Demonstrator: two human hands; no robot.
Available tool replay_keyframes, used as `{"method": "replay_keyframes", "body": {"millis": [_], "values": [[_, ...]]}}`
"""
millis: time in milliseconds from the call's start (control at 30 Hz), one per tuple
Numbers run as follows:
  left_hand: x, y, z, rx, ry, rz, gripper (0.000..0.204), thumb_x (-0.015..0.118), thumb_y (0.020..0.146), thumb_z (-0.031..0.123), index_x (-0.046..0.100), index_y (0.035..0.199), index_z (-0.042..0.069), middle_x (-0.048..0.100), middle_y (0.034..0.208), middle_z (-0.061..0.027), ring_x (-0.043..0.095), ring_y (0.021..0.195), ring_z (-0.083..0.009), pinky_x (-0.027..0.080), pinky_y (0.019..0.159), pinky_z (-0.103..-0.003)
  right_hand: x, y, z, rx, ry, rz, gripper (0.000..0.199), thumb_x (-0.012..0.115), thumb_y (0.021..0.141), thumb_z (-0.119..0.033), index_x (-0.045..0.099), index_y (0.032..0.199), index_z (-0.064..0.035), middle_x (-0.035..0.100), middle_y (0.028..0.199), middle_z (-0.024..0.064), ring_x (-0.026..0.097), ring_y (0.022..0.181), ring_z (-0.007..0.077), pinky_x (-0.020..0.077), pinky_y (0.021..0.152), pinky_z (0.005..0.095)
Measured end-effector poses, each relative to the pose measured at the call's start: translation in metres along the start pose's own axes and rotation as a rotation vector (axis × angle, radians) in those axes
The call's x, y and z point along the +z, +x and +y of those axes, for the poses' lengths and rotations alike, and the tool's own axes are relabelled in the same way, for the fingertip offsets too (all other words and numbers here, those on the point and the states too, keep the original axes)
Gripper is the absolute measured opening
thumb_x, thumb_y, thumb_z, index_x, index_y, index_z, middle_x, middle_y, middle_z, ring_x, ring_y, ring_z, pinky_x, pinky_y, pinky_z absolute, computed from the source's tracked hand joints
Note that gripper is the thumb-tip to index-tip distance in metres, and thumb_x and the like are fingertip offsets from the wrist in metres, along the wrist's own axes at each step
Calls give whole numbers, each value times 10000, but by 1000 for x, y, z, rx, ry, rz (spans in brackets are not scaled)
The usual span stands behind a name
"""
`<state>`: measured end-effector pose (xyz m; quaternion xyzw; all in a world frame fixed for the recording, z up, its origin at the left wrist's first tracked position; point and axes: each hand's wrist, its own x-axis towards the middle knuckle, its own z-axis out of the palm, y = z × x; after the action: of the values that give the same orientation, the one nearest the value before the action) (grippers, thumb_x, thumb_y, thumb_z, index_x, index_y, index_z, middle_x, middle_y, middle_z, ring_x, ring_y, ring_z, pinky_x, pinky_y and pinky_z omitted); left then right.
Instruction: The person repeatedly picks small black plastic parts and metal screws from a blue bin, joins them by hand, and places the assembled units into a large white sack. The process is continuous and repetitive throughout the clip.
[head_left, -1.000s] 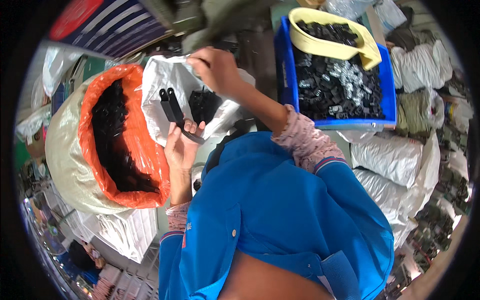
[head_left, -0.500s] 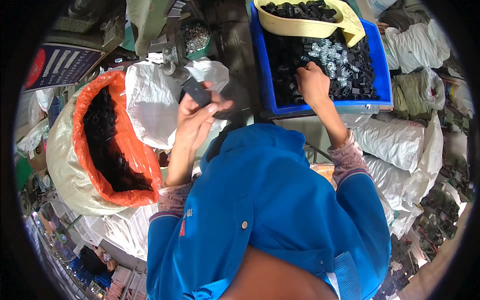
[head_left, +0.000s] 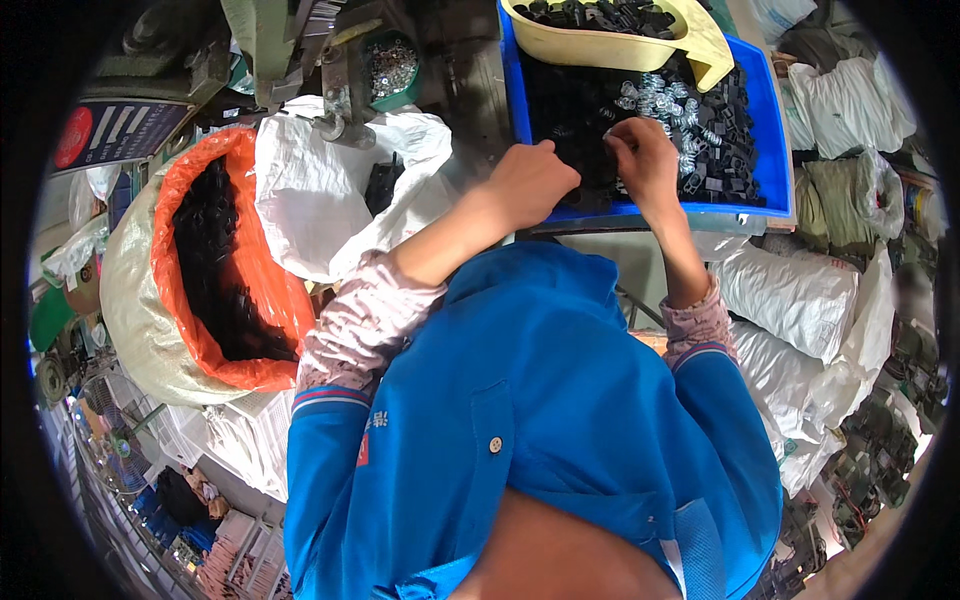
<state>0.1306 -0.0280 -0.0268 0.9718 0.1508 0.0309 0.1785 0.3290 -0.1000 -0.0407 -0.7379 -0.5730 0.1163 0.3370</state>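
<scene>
My left hand (head_left: 537,184) is over the near left edge of a blue bin (head_left: 660,212), back up, fingers curled under; what they hold, if anything, is hidden. Close on its right, my right hand (head_left: 647,162) is inside the bin area with thumb and fingertips pinched together; anything between them is too small to make out. Small black plastic parts (head_left: 722,165) fill the bin, and a heap of metal coil springs (head_left: 662,105) lies on them just beyond my right hand. A pale yellow scoop-shaped tray (head_left: 600,48) of black parts sits across the bin's far side.
At left stands a woven sack with an orange liner (head_left: 268,330), holding black parts. Beside it an open white bag (head_left: 305,200) shows dark pieces inside. A metal machine part (head_left: 345,105) overhangs the bag, near a green cup (head_left: 392,72) of small metal pieces. White sacks (head_left: 785,300) are stacked at right.
My left hand has swung right from beside the white bag to the bin; the black block it held no longer shows. My right hand stays by the springs, fingers now pinched.
</scene>
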Motion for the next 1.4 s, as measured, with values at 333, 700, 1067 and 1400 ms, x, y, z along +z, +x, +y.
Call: {"method": "replay_keyframes", "body": {"millis": [333, 700, 1067, 1400], "values": [[-22, -22, -10, -546, -1111, 132, 353, 722, 795, 119, 667, 1128, 16, 707, 888, -87, 654, 783, -127, 516, 737, -271, -40, -21, -18, 390, 1100, -118, 196, 671, 901, -49, 660, 1077, 37, 692, 988, 100, 668, 861, 145, 554, 756, 271], [-29, -51, 21, -530, -1299, 518, 295, 743, 805, 58, 681, 1090, 13, 694, 940, -8, 594, 833, -57, 494, 752, -230, -24, 7, -63, 96, 885, -449, 102, 728, 854, -62, 713, 943, -14, 698, 847, 19, 598, 775, 42, 476, 680, 200], [-22, -74, 28, -627, -1067, 828, 343, 761, 798, 38, 661, 1125, 11, 692, 952, -15, 614, 860, -57, 507, 755, -233, -12, 60, -114, -758, 260, -606, 139, 650, 826, 51, 681, 953, 4, 631, 932, 128, 643, 818, 302, 520, 717, 326], [-9, -81, 20, -723, -1194, 1276, 367, 759, 819, 60, 639, 1163, 12, 613, 860, 16, 595, 817, -66, 499, 748, -226, 29, 33, -110, 151, 966, -838, 415, 679, 900, -124, 538, 1246, 57, 667, 1046, 142, 680, 915, 212, 560, 782, 306]]}}
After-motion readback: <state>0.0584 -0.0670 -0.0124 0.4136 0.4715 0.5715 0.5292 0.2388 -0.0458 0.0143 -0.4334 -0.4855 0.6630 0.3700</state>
